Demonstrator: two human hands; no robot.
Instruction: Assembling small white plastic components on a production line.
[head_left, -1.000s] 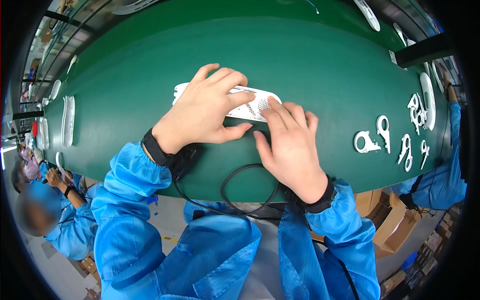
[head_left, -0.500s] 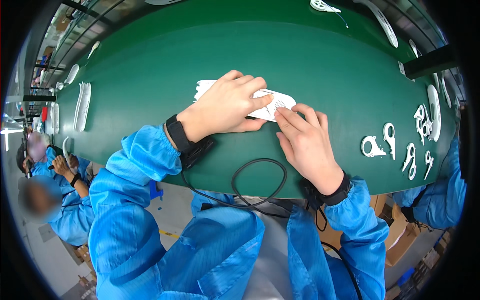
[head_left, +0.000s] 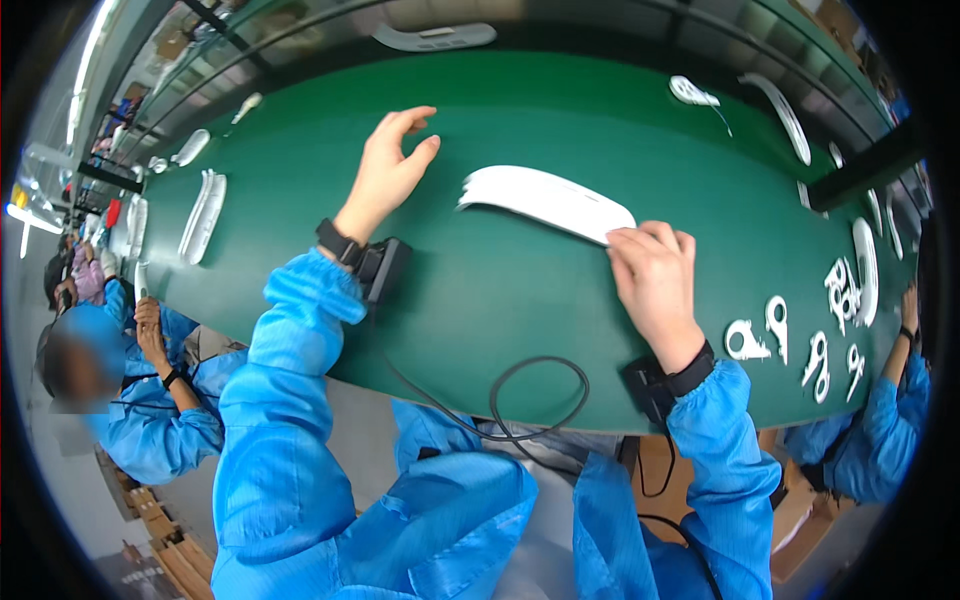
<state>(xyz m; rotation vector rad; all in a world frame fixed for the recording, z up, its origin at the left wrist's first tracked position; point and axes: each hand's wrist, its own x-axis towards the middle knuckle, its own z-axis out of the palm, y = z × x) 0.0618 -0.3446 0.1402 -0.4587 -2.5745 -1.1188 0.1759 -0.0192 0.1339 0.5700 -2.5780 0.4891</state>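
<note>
Fingers of the right hand close on the right end of a long white shell, its smooth face up on a green table; whether the thumb bears underneath is hard to tell. Beyond the shell's notched left end, the left hand hangs apart from it, thumb and fingers spread, holding nothing. A pair of ring-ended white parts, one and another, lies to the shell's right and closer to the wearer; a slim white piece sits well off to its left. A black cable loops on the shell's near side. With only one end held, the shell could pivot or slip from the fingertips, and dragging it might scuff its underside edges. The slack cable could catch a passing forearm, and a wide rightward swing could scatter the ring-ended parts.
</note>
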